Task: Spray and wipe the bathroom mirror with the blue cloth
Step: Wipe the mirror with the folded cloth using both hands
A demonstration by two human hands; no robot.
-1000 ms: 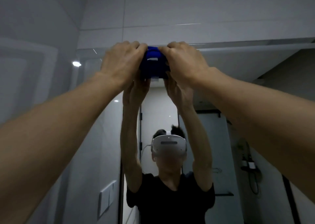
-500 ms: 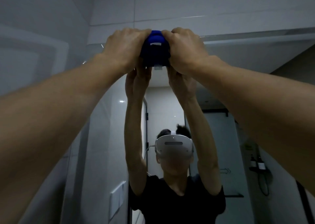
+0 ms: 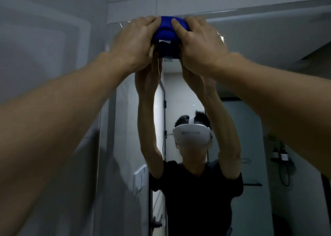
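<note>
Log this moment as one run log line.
wiping | both hands: left hand and right hand press blue cloth | mirror top edge

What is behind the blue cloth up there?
The mirror, near its top edge. The left hand and right hand press the blue cloth against it, so the glass under the cloth is hidden.

Home bathroom, pale tiled walls [image 3: 53, 60] surrounding a large wall mirror [image 3: 250, 43], shower hose [image 3: 284, 173] and bottles [image 3: 279, 152] reflecting in it
</note>
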